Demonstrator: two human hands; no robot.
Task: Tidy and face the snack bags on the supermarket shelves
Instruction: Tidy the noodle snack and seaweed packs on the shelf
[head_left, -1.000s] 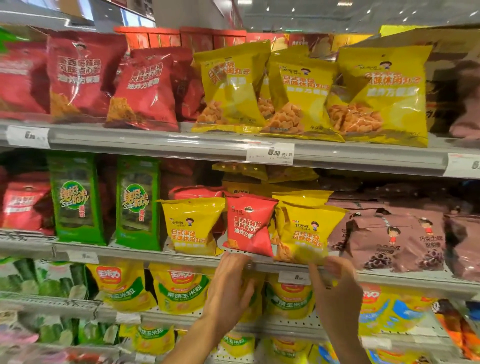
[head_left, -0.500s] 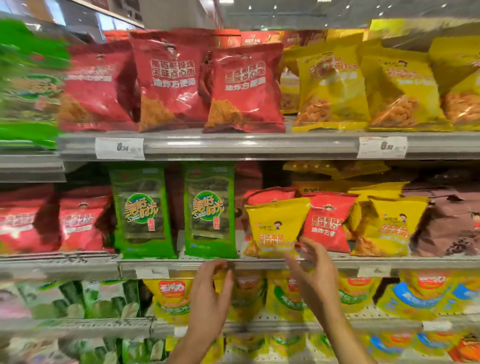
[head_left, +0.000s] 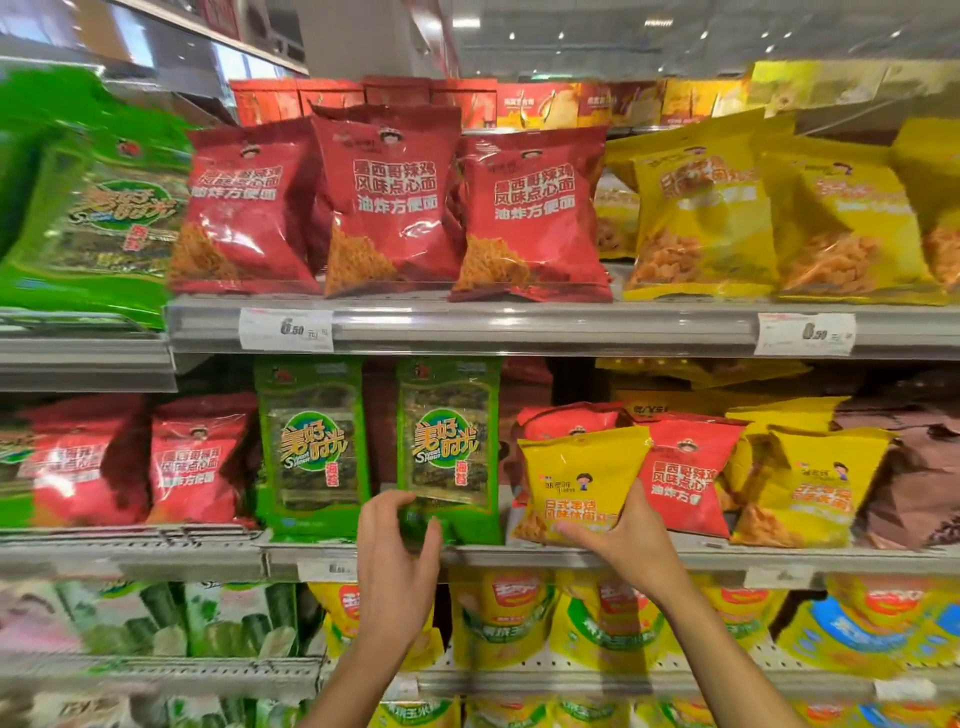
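On the middle shelf (head_left: 571, 558) stand two green seaweed packs, then a yellow snack bag (head_left: 576, 478), a red snack bag (head_left: 685, 473) and another yellow bag (head_left: 815, 488). My left hand (head_left: 397, 561) curls its fingers and thumb round the bottom of the right green seaweed pack (head_left: 449, 447). My right hand (head_left: 618, 540) grips the lower right corner of the yellow snack bag, which leans in front of the red one. Both bags stand at the shelf's front edge.
The top shelf (head_left: 519, 327) carries three red bags (head_left: 384, 202) and several yellow bags (head_left: 701, 208). Red bags (head_left: 192, 462) sit at the middle left, brown bags (head_left: 914, 478) at the far right. Yellow corn bags (head_left: 498, 618) fill the lower shelf.
The view has swung left along the shelves. My left hand rose from below the shelf edge to the green pack; my right hand closed on the yellow bag's corner.
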